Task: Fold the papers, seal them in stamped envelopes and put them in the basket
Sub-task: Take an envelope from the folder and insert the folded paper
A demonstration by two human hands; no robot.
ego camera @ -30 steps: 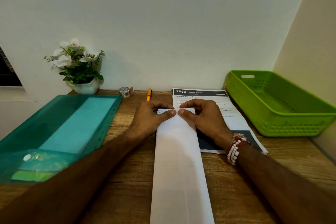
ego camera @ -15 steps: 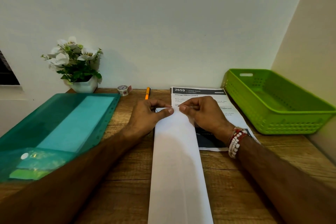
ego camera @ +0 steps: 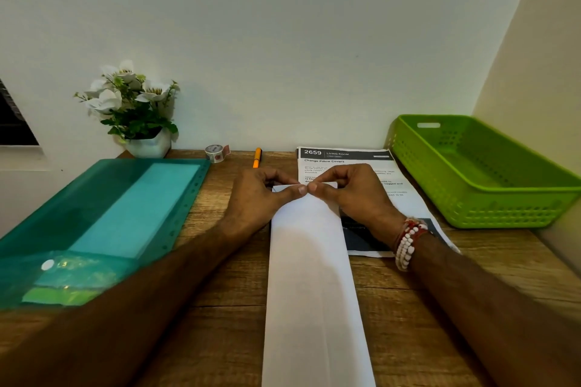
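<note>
Wooden tabletop [ego camera: 226, 317], wall at the back. Along the left edge lies a teal folder [ego camera: 103, 217] with something pale showing through it, and a green basket [ego camera: 503, 220] sits at the right edge.

Down the middle, from the near edge toward the wall, runs the paper [ego camera: 311, 276], folded lengthwise into a long white strip. It looks light, thin and floppy. I'd say it will crease at a touch and skid on the wood, so it is best taken by the far end edge or its corners, with the rest kept flat.

Tucked under its right side is a printed sheet [ego camera: 345, 154]. The dark header reads "2659" and "LIVING ROOM", with "Change Pillow Covers" below it. The smaller lines are too fine to read.

And the hands: the left hand [ego camera: 261, 198] and right hand [ego camera: 352, 195] meet at the strip's far end. Each nips that edge between thumb and forefinger, with the fingertips all but touching in the middle.
</note>
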